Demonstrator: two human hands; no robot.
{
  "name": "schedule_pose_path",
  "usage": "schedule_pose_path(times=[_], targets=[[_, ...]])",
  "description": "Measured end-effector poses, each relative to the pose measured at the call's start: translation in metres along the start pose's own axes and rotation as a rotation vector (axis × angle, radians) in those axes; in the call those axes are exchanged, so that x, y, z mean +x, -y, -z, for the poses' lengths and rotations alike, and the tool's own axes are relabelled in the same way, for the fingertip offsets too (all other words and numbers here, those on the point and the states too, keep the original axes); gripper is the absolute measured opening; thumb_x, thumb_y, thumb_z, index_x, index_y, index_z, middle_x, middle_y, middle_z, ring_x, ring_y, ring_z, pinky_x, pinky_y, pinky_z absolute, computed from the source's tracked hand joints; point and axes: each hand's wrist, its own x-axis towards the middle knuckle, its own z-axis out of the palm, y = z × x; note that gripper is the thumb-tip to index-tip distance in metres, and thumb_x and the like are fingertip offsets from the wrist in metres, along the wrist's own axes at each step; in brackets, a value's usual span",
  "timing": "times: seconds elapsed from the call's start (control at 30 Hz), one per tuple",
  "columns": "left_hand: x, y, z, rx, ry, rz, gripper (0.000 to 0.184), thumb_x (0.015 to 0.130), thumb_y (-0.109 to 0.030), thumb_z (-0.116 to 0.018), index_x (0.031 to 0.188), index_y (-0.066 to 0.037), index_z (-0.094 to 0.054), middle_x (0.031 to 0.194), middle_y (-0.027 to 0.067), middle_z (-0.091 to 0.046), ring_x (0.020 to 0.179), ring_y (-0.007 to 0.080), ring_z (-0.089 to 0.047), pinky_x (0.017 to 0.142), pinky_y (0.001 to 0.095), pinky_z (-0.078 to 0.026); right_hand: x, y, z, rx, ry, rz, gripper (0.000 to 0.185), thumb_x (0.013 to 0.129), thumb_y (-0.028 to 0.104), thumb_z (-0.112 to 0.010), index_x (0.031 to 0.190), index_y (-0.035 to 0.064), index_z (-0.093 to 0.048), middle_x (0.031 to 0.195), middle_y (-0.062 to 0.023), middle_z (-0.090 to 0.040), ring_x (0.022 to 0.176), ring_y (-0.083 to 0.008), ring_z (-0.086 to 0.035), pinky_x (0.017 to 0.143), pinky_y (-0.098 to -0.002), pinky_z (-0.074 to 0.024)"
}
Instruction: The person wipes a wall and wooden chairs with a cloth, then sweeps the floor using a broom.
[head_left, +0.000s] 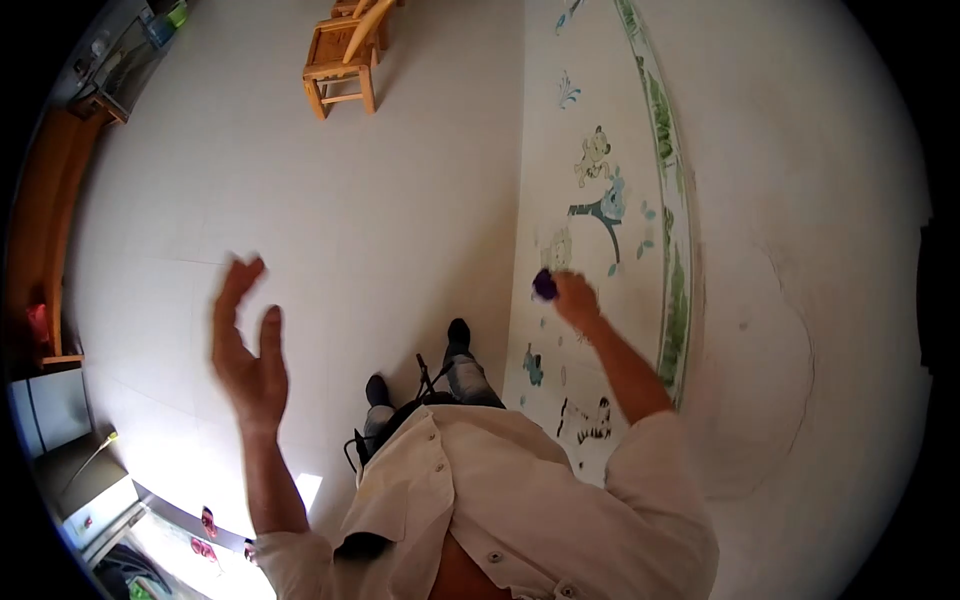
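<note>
My left hand [252, 360] is raised over the pale floor, its fingers curved and thumb apart, with nothing in it. On the other side, my right hand [577, 302] is closed around a small dark purple thing [545, 284]. Only one end of that thing shows past my fingers, so its kind is unclear. Behind the right hand is the wall with animal stickers [594, 155], including a koala on a branch [612, 205] and a zebra [594, 420]. Whether the purple thing touches the wall, I cannot tell.
A wooden chair [340, 60] stands on the floor [400, 200] ahead. Along the left are a long wooden bench [60, 200] and a grey cabinet [50, 412]. A green border strip [672, 250] runs along the wall. Red-patterned shoes [205, 550] lie at lower left.
</note>
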Motion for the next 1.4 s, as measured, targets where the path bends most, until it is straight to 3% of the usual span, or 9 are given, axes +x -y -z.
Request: schedule_pose_path(times=[0.3, 0.4, 0.53, 0.6, 0.63, 0.87, 1.07, 1.13, 1.4], targets=[[-0.222, 0.202, 0.011, 0.074, 0.216, 1.241, 0.042, 0.086, -0.011, -0.053, 0.124, 0.005, -0.047, 0.101, 0.0141, -0.062, 0.080, 0.0179, -0.059, 0.069, 0.0290, -0.048, 0.239, -0.030, 0.216, -0.995, -0.346, 0.076, 0.024, 0.082, 0.019, -0.052, 0.100, 0.0060, -0.059, 0.105, -0.0121, -0.056, 0.102, -0.0279, -0.049, 0.079, -0.0452, -0.0403], [-0.264, 0.165, 0.030, 0.040, 0.296, 1.540, 0.045, 0.086, -0.016, -0.054, 0.126, 0.002, -0.046, 0.102, 0.0117, -0.061, 0.078, 0.0155, -0.058, 0.060, 0.0260, -0.046, 0.203, -0.015, 0.124, -1.059, 0.107, 0.035, 0.036, 0.085, 0.024, -0.050, 0.112, 0.0022, -0.061, 0.121, -0.0168, -0.052, 0.113, -0.0316, -0.044, 0.087, -0.0482, -0.0373], [-0.274, 0.144, 0.040, -0.078, 0.201, 1.745, 0.045, 0.086, -0.018, -0.055, 0.125, 0.001, -0.047, 0.103, 0.0117, -0.060, 0.080, 0.0165, -0.059, 0.061, 0.0278, -0.047, 0.036, 0.038, 0.000, -0.908, 0.458, 0.367, 0.032, 0.084, 0.020, -0.052, 0.103, -0.0037, -0.061, 0.105, -0.0201, -0.055, 0.103, -0.0349, -0.049, 0.091, -0.0443, -0.0383], [-0.283, 0.135, 0.039, -0.149, 0.091, 1.818, 0.044, 0.086, -0.018, -0.056, 0.125, 0.001, -0.048, 0.102, 0.0112, -0.060, 0.080, 0.0164, -0.059, 0.061, 0.0284, -0.048, -0.066, 0.056, -0.038, -0.174, 0.575, -0.100, 0.031, 0.085, 0.022, -0.053, 0.107, 0.0009, -0.057, 0.097, -0.0167, -0.054, 0.095, -0.0312, -0.052, 0.083, -0.0510, -0.0398], [-0.283, 0.135, 0.039, -0.174, 0.049, 1.846, 0.044, 0.086, -0.018, -0.056, 0.125, 0.001, -0.048, 0.100, 0.0110, -0.060, 0.079, 0.0164, -0.059, 0.061, 0.0286, -0.048, -0.101, 0.070, -0.025, -0.703, 0.656, 0.586, 0.028, 0.082, 0.023, -0.055, 0.102, 0.0025, -0.061, 0.095, -0.0165, -0.056, 0.097, -0.0315, -0.051, 0.088, -0.0564, -0.0343], [-0.270, 0.179, 0.006, -0.277, -0.058, 1.792, 0.043, 0.086, -0.017, -0.056, 0.124, 0.000, -0.048, 0.095, 0.0101, -0.059, 0.076, 0.0161, -0.058, 0.058, 0.0281, -0.048, -0.114, 0.055, 0.000, -0.652, 0.595, 0.849, 0.028, 0.078, 0.021, -0.056, 0.097, 0.0018, -0.064, 0.097, -0.0179, -0.056, 0.098, -0.0321, -0.050, 0.091, -0.0545, -0.0337], [-0.208, 0.193, -0.030, -0.315, -0.202, 1.727, 0.041, 0.087, -0.016, -0.055, 0.124, 0.000, -0.048, 0.095, 0.0077, -0.058, 0.078, 0.0147, -0.057, 0.059, 0.0268, -0.047, 0.114, -0.018, -0.008, -0.600, 0.255, 0.354, 0.032, 0.079, 0.016, -0.049, 0.099, -0.0041, -0.063, 0.102, -0.0198, -0.056, 0.103, -0.0357, -0.049, 0.095, -0.0565, -0.0318], [-0.186, 0.188, -0.048, -0.282, -0.260, 1.729, 0.040, 0.087, -0.017, -0.054, 0.124, -0.001, -0.048, 0.095, 0.0071, -0.058, 0.079, 0.0148, -0.057, 0.059, 0.0269, -0.046, 0.234, -0.042, 0.065, -0.950, 0.135, 0.528, 0.043, 0.081, 0.020, -0.053, 0.111, -0.0119, -0.054, 0.121, -0.0264, -0.048, 0.115, -0.0452, -0.041, 0.102, -0.0559, -0.0270], [-0.139, 0.115, -0.105, -0.156, -0.065, 1.745, 0.039, 0.088, -0.020, -0.056, 0.120, 0.001, -0.052, 0.098, 0.0091, -0.061, 0.081, 0.0161, -0.060, 0.059, 0.0277, -0.048, 0.557, -0.093, 0.359, -1.338, -0.334, 0.097, 0.041, 0.088, 0.027, -0.048, 0.117, -0.0001, -0.057, 0.126, -0.0147, -0.051, 0.123, -0.0287, -0.038, 0.104, -0.0528, -0.0236]])
